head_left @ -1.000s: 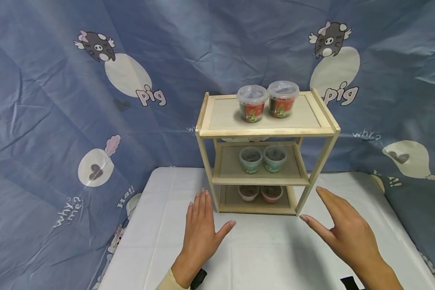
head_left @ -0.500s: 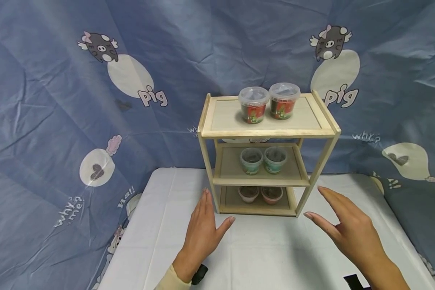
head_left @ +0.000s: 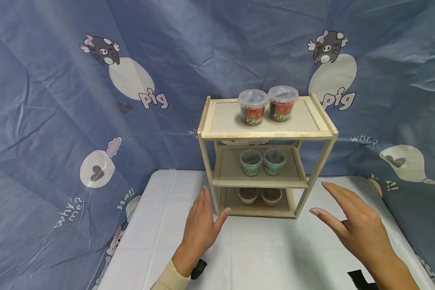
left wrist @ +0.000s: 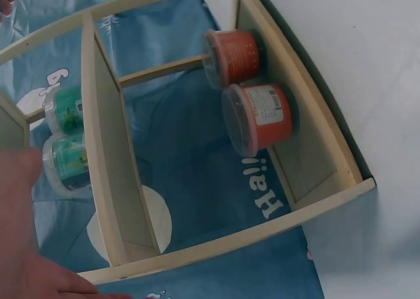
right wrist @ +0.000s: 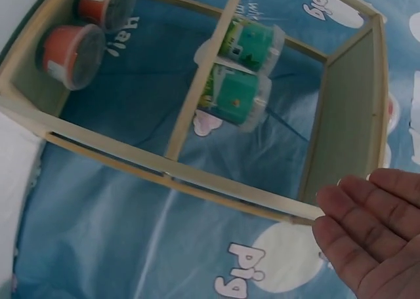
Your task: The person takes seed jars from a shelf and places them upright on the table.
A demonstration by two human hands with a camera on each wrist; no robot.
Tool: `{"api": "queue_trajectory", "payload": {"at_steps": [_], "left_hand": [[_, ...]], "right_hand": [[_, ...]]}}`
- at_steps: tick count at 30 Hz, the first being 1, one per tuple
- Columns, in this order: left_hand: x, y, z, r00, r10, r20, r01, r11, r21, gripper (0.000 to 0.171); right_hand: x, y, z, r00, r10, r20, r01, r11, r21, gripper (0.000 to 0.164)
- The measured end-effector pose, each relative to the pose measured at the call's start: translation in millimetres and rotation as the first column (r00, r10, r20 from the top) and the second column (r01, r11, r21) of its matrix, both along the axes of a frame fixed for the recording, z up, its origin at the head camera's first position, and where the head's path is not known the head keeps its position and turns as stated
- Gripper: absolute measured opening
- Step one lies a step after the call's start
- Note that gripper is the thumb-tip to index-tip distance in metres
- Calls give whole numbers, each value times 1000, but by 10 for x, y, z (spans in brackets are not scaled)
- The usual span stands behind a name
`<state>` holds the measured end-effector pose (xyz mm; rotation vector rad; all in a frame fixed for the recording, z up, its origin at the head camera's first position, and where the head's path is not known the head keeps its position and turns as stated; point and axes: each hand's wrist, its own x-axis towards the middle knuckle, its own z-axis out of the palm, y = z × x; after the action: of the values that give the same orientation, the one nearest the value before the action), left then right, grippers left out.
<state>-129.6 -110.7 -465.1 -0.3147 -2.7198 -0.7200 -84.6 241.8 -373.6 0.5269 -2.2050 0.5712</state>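
A small three-tier wooden shelf [head_left: 224, 117] stands on the white table. Its top tier bears two lidded plastic tubs [head_left: 253, 114] with red labels. Two green tubs [head_left: 251, 163] sit side by side on the middle tier. On the bottom tier are two orange-red tubs [head_left: 271, 196], also seen with clear lids in the left wrist view. My left hand [head_left: 199, 227] hovers in front of the shelf's left post, fingers straight and thumb spread. To the right of the shelf, my right hand [head_left: 360, 225] is held with thumb and fingers apart. Both hands hold nothing.
Behind and beside the table hangs a blue cloth [head_left: 188, 60] printed with pigs and lettering. The white tabletop [head_left: 253, 249] extends in front of the shelf and to both sides. Black straps sit at both wrists.
The head view has tipped up a little, so the shelf sits slightly lower. My right hand has drifted a little rightward, away from the shelf. The left hand has barely moved.
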Motion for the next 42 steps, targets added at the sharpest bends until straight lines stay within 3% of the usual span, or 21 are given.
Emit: {"api": "queue_trajectory", "payload": {"at_steps": [5, 13, 22, 31, 37, 42], "left_hand": [[-80, 5, 30, 1000, -14, 20, 13, 999, 48, 91], [-196, -30, 61, 999, 19, -32, -17, 999, 34, 89], [-149, -68, 43, 996, 35, 83, -40, 997, 61, 94], [-222, -75, 94, 999, 46, 14, -47, 997, 54, 89], [-337, -103, 149, 998, 42, -46, -39, 997, 65, 84], [-398, -102, 185, 996, 46, -73, -41, 997, 61, 83]], "right_hand": [[-65, 23, 101, 999, 18, -40, -18, 1000, 1, 70], [-123, 48, 229, 998, 9, -58, -8, 1000, 21, 68], [-100, 102, 347, 995, -32, -90, 42, 993, 110, 71], [-78, 224, 645, 995, -87, -57, 96, 982, 162, 75], [-147, 207, 795, 982, -116, -148, 137, 981, 140, 78], [-181, 199, 882, 981, -132, -144, 157, 972, 177, 82]]}}
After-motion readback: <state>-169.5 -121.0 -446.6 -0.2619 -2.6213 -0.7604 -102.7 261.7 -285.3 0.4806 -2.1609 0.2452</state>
